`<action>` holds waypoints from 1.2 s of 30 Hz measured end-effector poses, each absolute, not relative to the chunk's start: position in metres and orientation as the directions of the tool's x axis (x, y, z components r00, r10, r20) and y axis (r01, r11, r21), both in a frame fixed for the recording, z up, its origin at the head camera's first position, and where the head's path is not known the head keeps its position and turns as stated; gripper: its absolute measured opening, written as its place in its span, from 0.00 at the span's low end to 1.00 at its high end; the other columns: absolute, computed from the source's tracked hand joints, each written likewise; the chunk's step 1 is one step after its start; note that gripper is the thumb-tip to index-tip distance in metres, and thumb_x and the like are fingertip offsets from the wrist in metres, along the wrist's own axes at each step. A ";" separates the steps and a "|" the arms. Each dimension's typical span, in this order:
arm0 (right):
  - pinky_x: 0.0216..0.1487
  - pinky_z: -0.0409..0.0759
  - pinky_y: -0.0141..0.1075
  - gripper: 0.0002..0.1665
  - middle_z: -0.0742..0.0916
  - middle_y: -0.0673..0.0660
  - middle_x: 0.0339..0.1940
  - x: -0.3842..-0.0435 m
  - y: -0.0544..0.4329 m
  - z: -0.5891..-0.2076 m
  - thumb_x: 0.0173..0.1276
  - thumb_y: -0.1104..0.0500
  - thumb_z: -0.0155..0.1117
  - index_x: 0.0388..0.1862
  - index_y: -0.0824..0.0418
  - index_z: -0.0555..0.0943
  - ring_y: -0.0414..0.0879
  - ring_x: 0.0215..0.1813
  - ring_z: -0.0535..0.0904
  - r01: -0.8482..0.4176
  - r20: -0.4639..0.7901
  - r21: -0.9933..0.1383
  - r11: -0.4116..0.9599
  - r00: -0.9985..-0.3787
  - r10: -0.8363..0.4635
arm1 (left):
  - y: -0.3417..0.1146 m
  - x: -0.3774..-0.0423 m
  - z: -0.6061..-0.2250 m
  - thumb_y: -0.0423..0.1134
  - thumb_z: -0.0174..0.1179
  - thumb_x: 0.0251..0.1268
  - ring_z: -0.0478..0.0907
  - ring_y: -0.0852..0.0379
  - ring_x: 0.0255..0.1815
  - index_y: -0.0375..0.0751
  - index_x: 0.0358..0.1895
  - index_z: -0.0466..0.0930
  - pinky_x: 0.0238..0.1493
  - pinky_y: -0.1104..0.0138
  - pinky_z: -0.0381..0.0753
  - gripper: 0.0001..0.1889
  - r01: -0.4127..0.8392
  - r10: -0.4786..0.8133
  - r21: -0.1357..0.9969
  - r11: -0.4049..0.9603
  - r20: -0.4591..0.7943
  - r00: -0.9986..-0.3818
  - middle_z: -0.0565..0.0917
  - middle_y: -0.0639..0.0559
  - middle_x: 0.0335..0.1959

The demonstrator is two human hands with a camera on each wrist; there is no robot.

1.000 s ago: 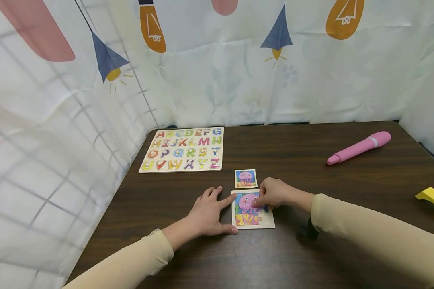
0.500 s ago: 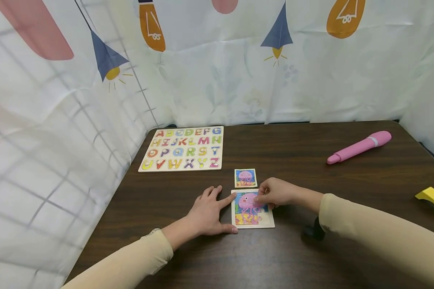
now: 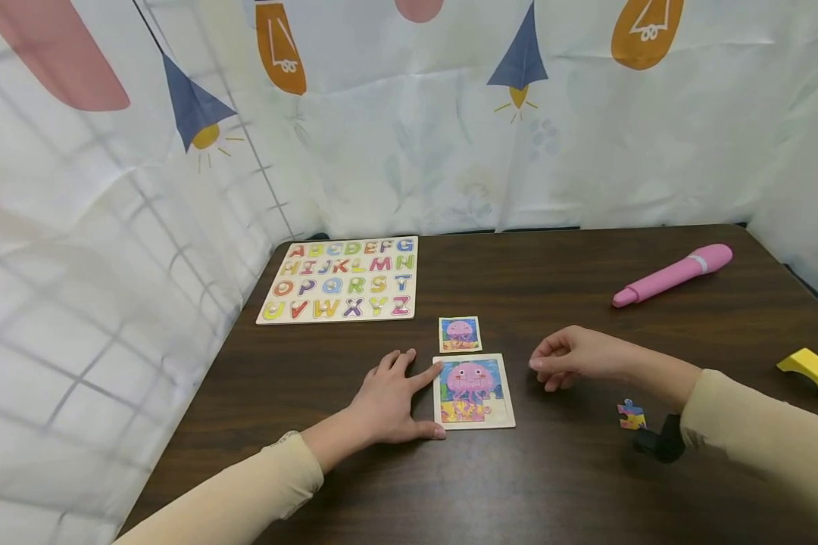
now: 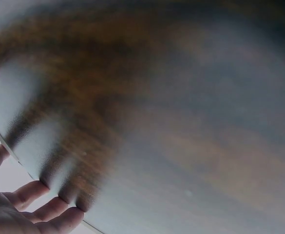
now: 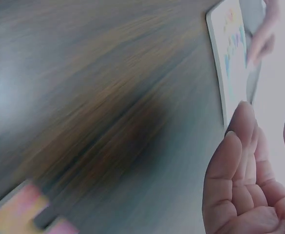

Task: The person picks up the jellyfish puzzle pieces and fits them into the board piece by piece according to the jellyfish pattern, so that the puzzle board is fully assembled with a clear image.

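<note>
In the head view a small jigsaw board (image 3: 473, 357) shows a pink jellyfish picture, with bare wood at its lower right corner. My left hand (image 3: 391, 397) has its fingers spread on the table, index and thumb at the board's left edge. My right hand (image 3: 572, 359) hovers right of the board, fingers loosely bent and holding nothing. In the right wrist view, the thumb stands apart from the fingers (image 5: 222, 175). A loose jigsaw piece (image 3: 631, 415) lies on the table below the right wrist. A small jellyfish picture card (image 3: 460, 334) lies just behind the board.
An alphabet board (image 3: 341, 280) lies at the back left of the dark wooden table (image 3: 382, 499). A thick pink pen-shaped object (image 3: 671, 276) is at the back right. Near the right edge sits a yellow arch block (image 3: 814, 372). Patterned curtains (image 3: 409, 151) surround the table.
My right hand has let go of the jigsaw piece at the board's upper right and moved right, off the board. The loose piece has come into view. My left hand stays at the board.
</note>
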State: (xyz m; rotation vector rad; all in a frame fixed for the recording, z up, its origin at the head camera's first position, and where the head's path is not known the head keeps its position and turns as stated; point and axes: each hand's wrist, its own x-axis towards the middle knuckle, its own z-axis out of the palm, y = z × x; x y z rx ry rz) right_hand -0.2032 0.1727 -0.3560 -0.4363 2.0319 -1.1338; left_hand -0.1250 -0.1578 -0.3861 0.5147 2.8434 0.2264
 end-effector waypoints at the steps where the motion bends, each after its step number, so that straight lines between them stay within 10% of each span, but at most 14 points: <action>1: 0.49 0.85 0.39 0.25 0.88 0.58 0.44 -0.202 0.183 -0.355 0.78 0.51 0.61 0.57 0.72 0.79 0.46 0.43 0.87 0.059 -0.441 -0.836 0.546 -0.665 -0.603 | -0.158 -0.125 -0.386 0.73 0.68 0.52 0.56 0.34 0.80 0.62 0.80 0.61 0.72 0.39 0.66 0.51 0.325 0.363 0.194 0.926 -0.206 -0.909 0.61 0.37 0.80; 15: 0.42 0.82 0.29 0.21 0.88 0.53 0.44 -0.168 0.279 -0.378 0.71 0.55 0.70 0.54 0.70 0.81 0.29 0.41 0.81 -0.202 -0.285 -0.719 0.666 -0.787 -0.547 | -0.161 -0.123 -0.384 0.72 0.68 0.52 0.56 0.35 0.80 0.62 0.80 0.62 0.72 0.40 0.67 0.51 0.324 0.361 0.194 0.926 -0.201 -0.911 0.61 0.37 0.80; 36: 0.35 0.75 0.30 0.23 0.82 0.45 0.35 -0.153 0.275 -0.395 0.51 0.48 0.84 0.40 0.55 0.83 0.29 0.34 0.73 -0.355 -0.095 -0.450 0.819 -0.893 -0.439 | -0.158 -0.125 -0.386 0.72 0.68 0.53 0.56 0.35 0.80 0.63 0.80 0.61 0.72 0.40 0.66 0.50 0.322 0.360 0.194 0.927 -0.214 -0.908 0.60 0.37 0.80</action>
